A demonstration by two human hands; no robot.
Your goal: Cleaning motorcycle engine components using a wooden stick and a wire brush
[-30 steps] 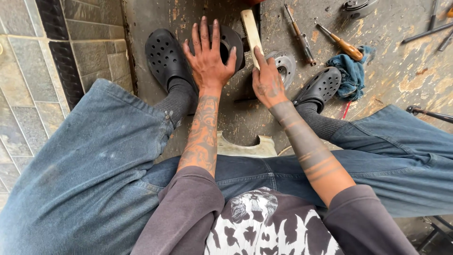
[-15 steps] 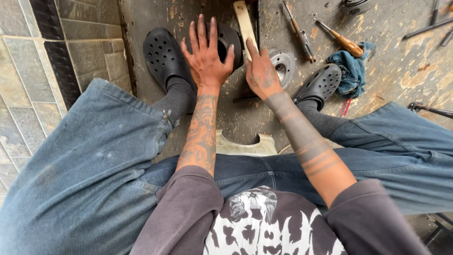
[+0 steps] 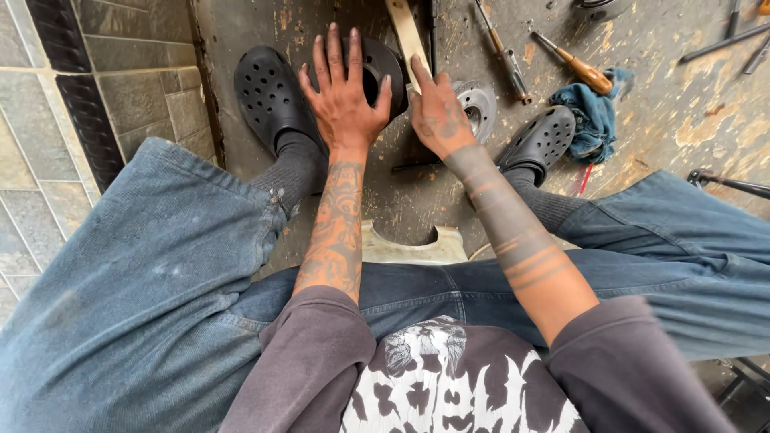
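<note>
Hands are both low over the floor [image 3: 265, 24], between the person's two feet. Left hand [image 3: 346, 96] lies flat w/ fingers spread wide, palm down on a black disc [image 3: 383, 64]; it grips nothing, only presses or rests on the disc's left part. The disc is round w/ a hole in the middle and lies on the floor just in front of the left clog [image 3: 269, 92]. Right hand [image 3: 437, 116] is closed around the lower end of a wood handle [image 3: 406, 36]; the handle goes up and away from the hand, passing the right edge of the disc. What is at the far end of the handle I cannot tell, it leaves the frame.

Just right of the right hand is a metal hub [image 3: 477, 104], grey and round, partly hidden by the hand. The right clog [image 3: 541, 140] is near it, and beside this clog lies a blue rag [image 3: 595, 112]. Above the rag is a screwdriver [image 3: 573, 66] w/ orange-brown handle, and one more thin tool [image 3: 501, 44] lies left of it. At left there is a tile wall [image 3: 96, 96]. The person sits on a pale stool [image 3: 413, 247], knees apart, in wide blue jeans [image 3: 144, 305].
</note>
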